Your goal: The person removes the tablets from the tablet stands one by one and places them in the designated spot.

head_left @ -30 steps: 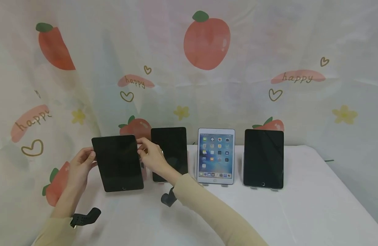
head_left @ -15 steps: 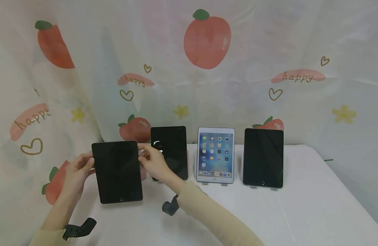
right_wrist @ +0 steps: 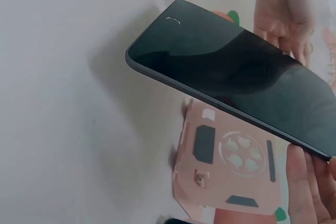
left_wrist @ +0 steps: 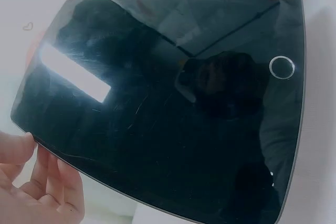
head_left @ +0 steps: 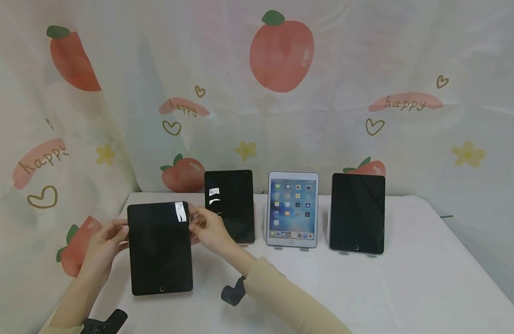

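Observation:
My two hands hold a black tablet (head_left: 160, 250) upright above the white table, its dark screen towards me. My left hand (head_left: 106, 246) pinches the left edge, thumb on the front and fingers behind. On the opposite edge, near the top corner, my right hand (head_left: 212, 232) has its fingers and thumb. The left wrist view shows the tablet's round home button (left_wrist: 282, 67) and a bright reflection on the glass. Behind the tablet, in the right wrist view, stands a pink tablet stand (right_wrist: 226, 182) with grey pads.
Three more tablets lean on stands to the right: a black one (head_left: 236, 208), a white one (head_left: 293, 208) with its screen lit, and another black one (head_left: 357, 213). A printed curtain (head_left: 223, 55) hangs behind the white table (head_left: 424, 260).
Both hands have brought the tablet down and towards me, away from the back of the table. It has turned a little more upright, and a bright reflection now shows at its top corner.

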### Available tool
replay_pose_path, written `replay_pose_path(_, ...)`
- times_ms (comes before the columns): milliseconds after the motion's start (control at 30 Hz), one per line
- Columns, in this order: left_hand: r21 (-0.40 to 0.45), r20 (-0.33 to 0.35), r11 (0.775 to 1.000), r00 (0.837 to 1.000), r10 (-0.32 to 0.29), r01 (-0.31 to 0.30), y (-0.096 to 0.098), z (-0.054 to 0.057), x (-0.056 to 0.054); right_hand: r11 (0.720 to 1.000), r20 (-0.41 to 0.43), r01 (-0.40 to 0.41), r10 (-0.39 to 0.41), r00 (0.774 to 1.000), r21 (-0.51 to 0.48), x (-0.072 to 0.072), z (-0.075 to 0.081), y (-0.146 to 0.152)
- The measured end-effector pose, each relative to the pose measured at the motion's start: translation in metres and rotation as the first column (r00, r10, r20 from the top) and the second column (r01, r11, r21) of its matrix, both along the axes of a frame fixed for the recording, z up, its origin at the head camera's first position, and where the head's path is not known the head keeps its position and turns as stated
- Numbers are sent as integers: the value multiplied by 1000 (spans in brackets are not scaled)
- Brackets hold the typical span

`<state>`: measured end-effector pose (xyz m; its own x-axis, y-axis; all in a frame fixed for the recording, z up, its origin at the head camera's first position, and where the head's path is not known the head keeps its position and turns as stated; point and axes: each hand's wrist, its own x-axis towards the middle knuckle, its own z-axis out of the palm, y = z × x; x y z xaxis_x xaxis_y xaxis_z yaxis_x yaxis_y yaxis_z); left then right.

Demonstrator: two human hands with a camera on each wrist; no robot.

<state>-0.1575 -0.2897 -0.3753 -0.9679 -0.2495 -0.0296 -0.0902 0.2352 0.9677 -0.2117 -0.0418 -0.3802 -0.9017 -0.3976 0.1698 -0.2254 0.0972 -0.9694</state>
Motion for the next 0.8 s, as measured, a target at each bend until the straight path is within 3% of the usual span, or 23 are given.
replay_pose_path(267, 8, 134, 1000, 991, -18, 17, -3, -8, 6, 999, 73, -7, 10, 997, -32, 9, -11, -2)
replay_pose_path(533, 23, 196, 998, 979, -55, 51, -6, -20, 9, 998, 135, -16, 23, 991, -52, 19, -14, 2)
replay_pose_path(800, 54, 255, 998, 966, -46, 34, -8, -32, 9, 996, 209, -17, 34, 977, -86, 18, -33, 1)
